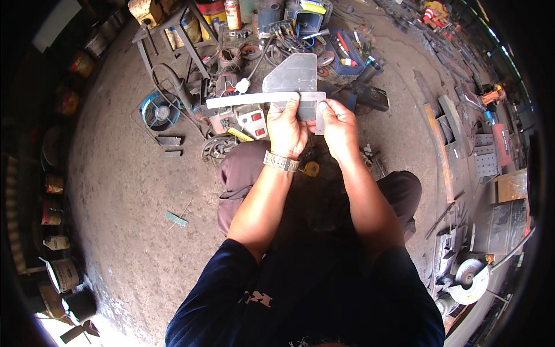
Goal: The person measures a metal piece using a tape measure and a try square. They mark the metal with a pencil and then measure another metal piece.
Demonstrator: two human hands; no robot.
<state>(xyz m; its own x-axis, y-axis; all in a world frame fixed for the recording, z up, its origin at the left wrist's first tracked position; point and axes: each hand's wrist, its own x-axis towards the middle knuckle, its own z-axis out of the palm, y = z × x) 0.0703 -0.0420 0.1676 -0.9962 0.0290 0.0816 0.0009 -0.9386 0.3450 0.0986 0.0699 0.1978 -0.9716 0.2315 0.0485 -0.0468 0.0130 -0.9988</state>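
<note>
A grey metal plate (291, 73) with cut-off corners and fine marking lines is held up in front of me, over the floor between my knees. Across it lies an L-shaped steel square (240, 100), its long arm pointing left and its short arm hanging down at the right. My left hand (285, 132) is closed on the plate, thumb pressing the long arm against it. At the corner and short arm, my right hand (341, 128) pinches the square with its thumb. The fingers behind the plate are mostly hidden.
A yellow tape measure (311, 169) lies between my knees. Ahead are a white switch box (252, 122), cables, a blue fan (159, 111), a metal stand (173, 36) and a blue tray (345, 63) of markers. Metal offcuts and a disc machine (469, 280) line the right.
</note>
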